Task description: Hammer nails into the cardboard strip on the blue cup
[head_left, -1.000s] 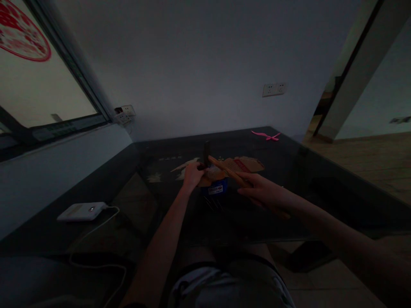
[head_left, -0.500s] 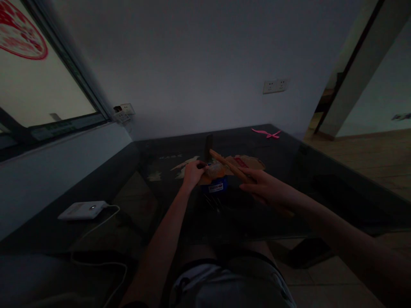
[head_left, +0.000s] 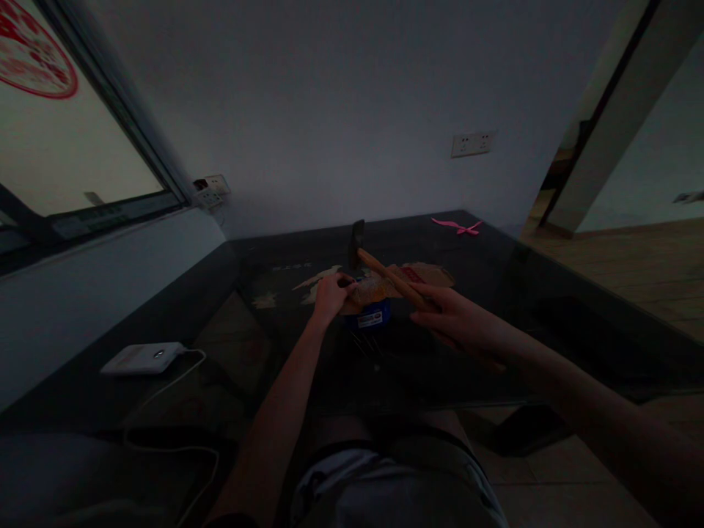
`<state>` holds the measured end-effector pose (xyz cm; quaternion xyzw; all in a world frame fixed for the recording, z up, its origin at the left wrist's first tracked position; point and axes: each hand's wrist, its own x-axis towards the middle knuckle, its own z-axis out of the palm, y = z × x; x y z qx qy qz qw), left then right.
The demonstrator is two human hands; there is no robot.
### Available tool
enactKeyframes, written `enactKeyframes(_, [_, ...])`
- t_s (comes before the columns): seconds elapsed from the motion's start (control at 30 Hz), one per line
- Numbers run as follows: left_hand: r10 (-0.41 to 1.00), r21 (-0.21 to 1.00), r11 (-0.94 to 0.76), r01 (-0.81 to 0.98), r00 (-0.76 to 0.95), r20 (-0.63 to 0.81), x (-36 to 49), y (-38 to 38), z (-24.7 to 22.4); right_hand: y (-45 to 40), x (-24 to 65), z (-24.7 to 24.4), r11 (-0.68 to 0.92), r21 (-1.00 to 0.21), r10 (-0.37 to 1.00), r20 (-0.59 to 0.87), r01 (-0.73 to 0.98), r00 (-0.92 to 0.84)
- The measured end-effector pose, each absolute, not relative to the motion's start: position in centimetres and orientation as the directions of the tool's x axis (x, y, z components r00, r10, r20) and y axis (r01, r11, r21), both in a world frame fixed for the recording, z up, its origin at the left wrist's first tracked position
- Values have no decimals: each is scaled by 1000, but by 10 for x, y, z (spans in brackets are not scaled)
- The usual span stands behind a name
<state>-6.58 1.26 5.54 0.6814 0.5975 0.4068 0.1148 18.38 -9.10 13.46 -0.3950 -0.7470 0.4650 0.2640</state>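
The room I see through the head camera is dim, with a plain grey-white wall filling the upper middle of the frame. A dark-framed window with a red round patterned decoration takes the upper left; pale wood-toned floor shows at the right. One white double wall socket sits right of centre, and another white socket is beside the window's lower corner.

Below spreads a glossy black table, with pale, ragged patches left of centre. A white rectangular device lies at the left, its thin white cable trailing toward the lower left. A bright pink ribbon-like strip lies near the far right corner.

At the centre of the frame, a piece of brown printed cardboard lies over a blue container with a white label. I have the right hand wrapped firmly around the wooden handle of a dark-headed hammer, which slants up leftward, its head just beyond the left fingers. The left hand is at the cardboard's left end, thumb and finger curled toward each other; I cannot tell whether they pinch anything.
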Motion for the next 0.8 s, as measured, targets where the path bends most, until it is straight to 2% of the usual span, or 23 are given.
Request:
enactKeyframes(0.23, [912,595,-230,770,-43,408,-66,13,57,-88,183,121,209,-908,816,-43,364,-576])
enactKeyframes(0.5, [916,657,-277,702,-14,401,-67,13,60,-98,191,136,175,-934,854,-12,311,-519])
enactKeyframes(0.8, [898,725,-381,574,41,439,-71,14,62,-115,213,118,91,-946,911,-47,311,-410])
